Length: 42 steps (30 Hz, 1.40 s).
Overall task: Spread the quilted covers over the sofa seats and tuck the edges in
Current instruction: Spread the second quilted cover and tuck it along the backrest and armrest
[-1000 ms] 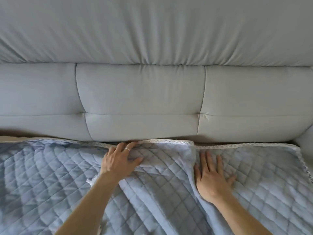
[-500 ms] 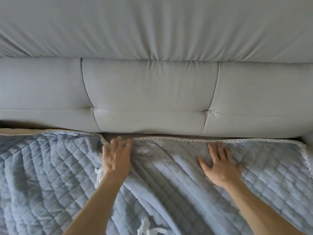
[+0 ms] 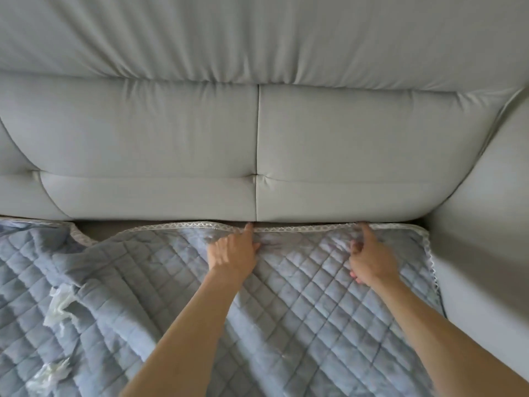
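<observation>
A blue-grey quilted cover [image 3: 300,296] with a white lace trim [image 3: 186,225] lies over the sofa seat, its back edge along the crease under the backrest [image 3: 257,144]. My left hand [image 3: 233,252] is at that edge, index finger stretched to the lace, thumb pinching wrinkled fabric. My right hand [image 3: 370,260] is further right at the same edge, index finger on the lace, thumb on the fabric, the other fingers curled. A second quilted cover [image 3: 31,267] lies crumpled at the left, partly under the first.
The grey armrest [image 3: 486,239] rises close on the right, beside the cover's lace side edge. A strip of bare seat [image 3: 100,228] shows at the crease on the left. White fabric ties [image 3: 57,306] stick out of the folds lower left.
The view and both hands have shifted right towards the armrest. Both hands lay flat on the cover; now their index fingers point at the lace edge with the other fingers curled.
</observation>
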Each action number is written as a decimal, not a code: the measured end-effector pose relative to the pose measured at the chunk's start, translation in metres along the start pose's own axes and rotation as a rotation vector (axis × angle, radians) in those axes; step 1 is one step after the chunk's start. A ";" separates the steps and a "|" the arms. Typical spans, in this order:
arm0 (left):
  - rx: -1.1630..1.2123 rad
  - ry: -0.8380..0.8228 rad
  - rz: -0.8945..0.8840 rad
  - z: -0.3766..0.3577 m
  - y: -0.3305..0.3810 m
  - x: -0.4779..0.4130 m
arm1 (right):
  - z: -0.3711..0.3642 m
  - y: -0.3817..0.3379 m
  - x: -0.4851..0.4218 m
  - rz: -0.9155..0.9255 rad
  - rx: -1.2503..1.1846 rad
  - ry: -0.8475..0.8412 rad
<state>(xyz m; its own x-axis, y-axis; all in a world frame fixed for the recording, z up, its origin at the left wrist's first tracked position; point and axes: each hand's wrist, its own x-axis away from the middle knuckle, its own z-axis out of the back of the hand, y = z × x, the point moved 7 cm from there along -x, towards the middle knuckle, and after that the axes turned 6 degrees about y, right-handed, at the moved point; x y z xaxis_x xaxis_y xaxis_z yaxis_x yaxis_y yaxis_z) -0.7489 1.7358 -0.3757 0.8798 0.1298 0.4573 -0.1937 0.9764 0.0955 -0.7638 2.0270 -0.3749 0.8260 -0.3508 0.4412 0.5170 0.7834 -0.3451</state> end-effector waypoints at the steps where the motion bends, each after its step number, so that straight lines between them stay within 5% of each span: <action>1: 0.034 0.013 0.033 0.000 -0.002 0.000 | 0.000 0.002 -0.004 -0.002 -0.015 -0.010; 9: 0.300 0.267 0.148 0.013 0.009 0.021 | 0.004 0.013 -0.028 -0.069 -0.151 -0.097; 16: 0.393 0.403 0.110 0.019 0.033 0.017 | 0.038 0.060 -0.037 -0.018 -0.115 0.305; 21: 0.373 0.487 0.199 0.001 0.051 -0.002 | 0.039 0.069 -0.065 -0.088 -0.400 0.336; 26: 0.241 0.480 0.373 -0.019 0.039 0.000 | 0.027 0.056 -0.027 0.149 -0.491 0.256; 31: 0.151 0.429 0.053 -0.030 0.080 0.024 | -0.012 0.028 0.003 0.473 0.170 0.175; 42: 0.000 0.171 0.075 -0.041 0.071 0.007 | -0.027 0.003 -0.016 0.402 0.373 -0.098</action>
<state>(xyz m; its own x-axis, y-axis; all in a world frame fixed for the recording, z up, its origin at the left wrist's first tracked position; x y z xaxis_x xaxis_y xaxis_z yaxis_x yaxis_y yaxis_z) -0.7389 1.8133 -0.4026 0.9238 0.2301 0.3061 -0.2619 0.9628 0.0666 -0.7696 2.0205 -0.4057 0.9079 0.0490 0.4162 0.0356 0.9805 -0.1931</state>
